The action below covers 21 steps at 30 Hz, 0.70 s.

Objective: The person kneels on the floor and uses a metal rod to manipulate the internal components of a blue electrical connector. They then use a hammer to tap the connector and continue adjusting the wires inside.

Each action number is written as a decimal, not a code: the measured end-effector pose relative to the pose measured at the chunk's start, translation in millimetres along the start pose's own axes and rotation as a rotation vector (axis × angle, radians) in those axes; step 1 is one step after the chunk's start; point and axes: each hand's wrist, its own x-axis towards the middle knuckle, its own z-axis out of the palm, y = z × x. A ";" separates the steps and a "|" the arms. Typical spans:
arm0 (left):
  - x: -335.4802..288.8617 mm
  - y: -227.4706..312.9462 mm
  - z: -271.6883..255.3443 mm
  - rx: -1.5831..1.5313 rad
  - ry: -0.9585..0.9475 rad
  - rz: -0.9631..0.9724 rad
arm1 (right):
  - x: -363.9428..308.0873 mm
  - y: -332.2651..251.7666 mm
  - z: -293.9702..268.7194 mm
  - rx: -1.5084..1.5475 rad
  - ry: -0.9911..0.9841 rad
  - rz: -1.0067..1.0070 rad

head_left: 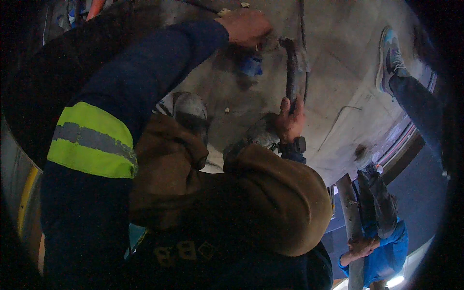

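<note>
My left hand is closed, with its fingers bent down toward the grey surface at the top middle. Whatever it may be pinching is too dim to make out. A long dark bar with a bent upper end stretches away from my right hand, whose fingers are wrapped round its near end. The bar's far end lies just right of my left hand. Beneath that hand, a small blue object rests on the surface, its kind unclear. I wear a dark watch on my right wrist.
A thin black cable runs beside the bar. My shoe and brown trousered knees are close by. Another person's sneaker stands at the right; someone in a blue shirt is at lower right. Orange and blue items lie upper left.
</note>
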 end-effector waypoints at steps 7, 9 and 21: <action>-2.0 -6.1 5.4 0.135 -0.050 0.192 | -1.5 3.3 -4.7 -0.055 0.073 -0.061; -4.7 6.3 -9.9 0.201 -0.166 0.139 | -3.6 6.2 -6.0 -0.078 0.000 -0.002; 6.9 13.9 -3.6 0.235 -0.249 0.010 | -1.9 6.1 -4.7 -0.147 0.039 -0.126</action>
